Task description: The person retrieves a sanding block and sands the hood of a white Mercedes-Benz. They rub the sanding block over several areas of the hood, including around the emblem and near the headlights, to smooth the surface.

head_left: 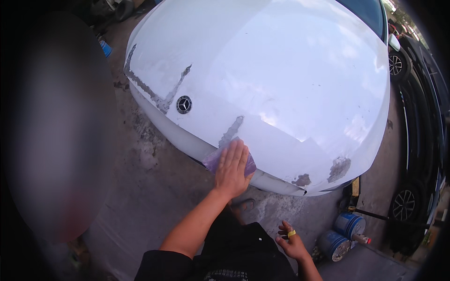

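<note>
My left hand point(232, 169) lies over a purple sheet of sandpaper point(213, 161) at the front edge of a white car hood point(281, 75). Its fingers are straight and close together, pressing the sheet to the paint, with the thumb at the sheet's right edge. Just beyond the fingertips runs a grey, rough-edged bare streak point(232, 130). My right hand point(294, 243) hangs low beside my body, apart from the car. Its fingers are loosely bent and separated, holding nothing, and a yellow band point(291, 233) circles one finger.
More grey patches point(338, 169) mark the hood, and a round emblem point(184, 104) sits on its front. Blue-and-white buckets point(349, 225) stand on the concrete floor point(140, 201) at right. A dark car point(412, 140) is parked beyond. Something blurred fills the left side.
</note>
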A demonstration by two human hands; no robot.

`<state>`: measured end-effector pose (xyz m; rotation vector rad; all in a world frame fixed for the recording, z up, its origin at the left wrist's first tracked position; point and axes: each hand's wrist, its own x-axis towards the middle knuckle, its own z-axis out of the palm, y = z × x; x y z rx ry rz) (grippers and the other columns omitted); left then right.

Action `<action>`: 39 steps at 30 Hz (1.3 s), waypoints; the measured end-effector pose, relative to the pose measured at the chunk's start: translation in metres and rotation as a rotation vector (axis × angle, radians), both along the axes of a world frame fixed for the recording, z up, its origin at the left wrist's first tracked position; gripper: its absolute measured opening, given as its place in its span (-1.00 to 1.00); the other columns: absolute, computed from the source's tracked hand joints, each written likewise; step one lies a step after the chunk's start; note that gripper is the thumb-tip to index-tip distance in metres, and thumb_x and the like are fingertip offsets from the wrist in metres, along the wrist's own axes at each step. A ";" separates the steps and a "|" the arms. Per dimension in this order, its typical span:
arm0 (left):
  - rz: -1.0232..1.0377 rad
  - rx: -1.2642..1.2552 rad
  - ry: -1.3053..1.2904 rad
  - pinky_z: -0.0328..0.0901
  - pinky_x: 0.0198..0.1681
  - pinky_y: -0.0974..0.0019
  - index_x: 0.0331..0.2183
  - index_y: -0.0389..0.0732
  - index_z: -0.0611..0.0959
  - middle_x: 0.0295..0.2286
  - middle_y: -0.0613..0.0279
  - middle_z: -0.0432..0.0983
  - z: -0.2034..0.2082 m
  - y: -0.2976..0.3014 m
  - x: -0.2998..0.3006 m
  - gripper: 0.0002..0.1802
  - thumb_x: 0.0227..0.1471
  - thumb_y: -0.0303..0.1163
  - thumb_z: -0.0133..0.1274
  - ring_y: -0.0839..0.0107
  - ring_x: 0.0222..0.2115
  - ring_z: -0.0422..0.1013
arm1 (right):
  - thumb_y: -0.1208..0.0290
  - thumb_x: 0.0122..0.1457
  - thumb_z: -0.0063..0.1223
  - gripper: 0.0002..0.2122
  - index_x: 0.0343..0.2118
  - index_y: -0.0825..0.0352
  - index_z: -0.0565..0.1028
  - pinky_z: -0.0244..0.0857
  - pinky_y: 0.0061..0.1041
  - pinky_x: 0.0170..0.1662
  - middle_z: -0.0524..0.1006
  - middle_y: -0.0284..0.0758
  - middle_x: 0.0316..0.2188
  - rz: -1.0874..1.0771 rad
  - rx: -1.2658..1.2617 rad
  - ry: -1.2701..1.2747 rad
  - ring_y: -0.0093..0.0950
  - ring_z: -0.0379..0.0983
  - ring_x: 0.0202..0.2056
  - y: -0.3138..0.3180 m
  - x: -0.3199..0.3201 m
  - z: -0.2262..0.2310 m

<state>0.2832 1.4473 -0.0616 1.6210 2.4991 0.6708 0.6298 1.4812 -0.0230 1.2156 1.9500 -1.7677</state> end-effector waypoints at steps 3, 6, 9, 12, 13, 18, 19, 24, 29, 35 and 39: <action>0.048 0.053 0.004 -0.34 0.37 0.05 0.29 -0.31 0.08 0.33 -0.02 -0.14 0.028 0.043 -0.030 -0.14 0.13 -0.09 -0.01 0.15 0.36 -0.26 | 0.28 0.17 0.16 -0.29 0.30 0.38 0.07 0.29 -0.30 0.11 0.36 -0.02 0.13 0.025 0.017 -0.030 -0.22 0.39 0.09 0.000 -0.001 -0.001; 0.083 0.083 0.060 -0.34 0.38 0.06 0.29 -0.32 0.07 0.33 -0.01 -0.14 0.030 0.059 -0.041 -0.15 0.15 -0.09 -0.03 0.17 0.36 -0.27 | 0.28 0.16 0.16 -0.29 0.30 0.37 0.08 0.28 -0.30 0.12 0.36 -0.02 0.13 0.092 0.029 -0.039 -0.22 0.39 0.10 0.000 -0.005 0.000; 0.059 0.031 -0.045 -0.34 0.37 0.03 0.29 -0.32 0.08 0.33 -0.05 -0.16 -0.006 0.003 0.017 -0.15 0.14 -0.10 -0.02 0.11 0.36 -0.25 | 0.32 0.16 0.16 -0.29 0.30 0.39 0.07 0.29 -0.30 0.11 0.36 -0.04 0.12 0.087 0.025 -0.032 -0.24 0.39 0.09 -0.002 -0.009 0.002; 0.069 0.064 -0.065 -0.35 0.37 0.00 0.28 -0.34 0.08 0.32 -0.09 -0.18 -0.005 -0.006 0.017 -0.14 0.12 -0.12 0.01 0.06 0.36 -0.26 | 0.36 0.15 0.16 -0.30 0.29 0.42 0.07 0.30 -0.31 0.10 0.37 -0.04 0.11 0.089 0.021 -0.017 -0.26 0.40 0.07 -0.004 -0.003 0.000; 0.093 0.081 -0.055 -0.34 0.37 0.00 0.28 -0.34 0.08 0.33 -0.09 -0.18 0.004 0.007 -0.001 -0.14 0.12 -0.12 0.01 0.06 0.36 -0.26 | 0.33 0.15 0.17 -0.30 0.29 0.40 0.09 0.29 -0.30 0.11 0.36 -0.03 0.13 0.079 0.014 -0.020 -0.24 0.39 0.08 -0.007 0.000 -0.001; 0.208 0.092 -0.071 -0.34 0.37 -0.01 0.29 -0.34 0.05 0.32 -0.10 -0.20 0.010 0.022 0.002 -0.10 0.10 -0.14 0.05 0.03 0.36 -0.29 | 0.32 0.15 0.17 -0.31 0.29 0.40 0.11 0.28 -0.29 0.13 0.36 -0.02 0.14 0.057 -0.008 -0.014 -0.21 0.38 0.11 -0.009 -0.002 -0.001; 0.156 0.110 -0.087 -0.34 0.37 -0.02 0.29 -0.34 0.05 0.33 -0.11 -0.21 -0.005 0.013 0.026 -0.08 0.08 -0.12 0.07 0.02 0.36 -0.29 | 0.32 0.15 0.17 -0.31 0.28 0.40 0.11 0.28 -0.29 0.13 0.36 -0.02 0.14 0.064 -0.028 -0.016 -0.21 0.38 0.11 -0.013 0.001 -0.005; 0.161 0.114 -0.013 -0.36 0.36 -0.03 0.28 -0.36 0.05 0.33 -0.12 -0.22 -0.003 0.015 -0.006 -0.08 0.08 -0.12 0.07 0.02 0.36 -0.30 | 0.44 0.14 0.16 -0.30 0.30 0.41 0.06 0.31 -0.34 0.08 0.35 -0.06 0.14 0.092 0.019 -0.012 -0.30 0.38 0.08 -0.012 -0.003 -0.001; 0.240 0.121 -0.041 -0.38 0.36 -0.02 0.29 -0.38 0.02 0.33 -0.12 -0.22 -0.011 0.020 0.017 -0.07 0.11 -0.06 0.02 0.02 0.36 -0.30 | 0.46 0.14 0.16 -0.30 0.30 0.40 0.06 0.31 -0.36 0.07 0.35 -0.07 0.14 0.073 0.024 -0.053 -0.31 0.38 0.08 -0.019 0.008 -0.003; 0.269 0.125 0.014 -0.34 0.36 -0.02 0.29 -0.35 0.04 0.33 -0.11 -0.23 0.004 0.011 -0.030 -0.17 0.19 -0.09 -0.10 0.03 0.36 -0.29 | 0.46 0.14 0.16 -0.30 0.30 0.39 0.06 0.32 -0.37 0.06 0.36 -0.08 0.13 0.076 0.054 -0.036 -0.31 0.39 0.07 -0.014 0.000 0.004; 0.334 0.124 -0.019 -0.33 0.36 -0.02 0.29 -0.38 0.03 0.33 -0.12 -0.22 -0.005 0.011 -0.006 -0.20 0.22 -0.09 -0.16 0.02 0.35 -0.27 | 0.45 0.14 0.15 -0.31 0.30 0.40 0.07 0.32 -0.37 0.06 0.36 -0.09 0.12 0.084 0.044 -0.028 -0.31 0.39 0.07 -0.021 0.002 -0.003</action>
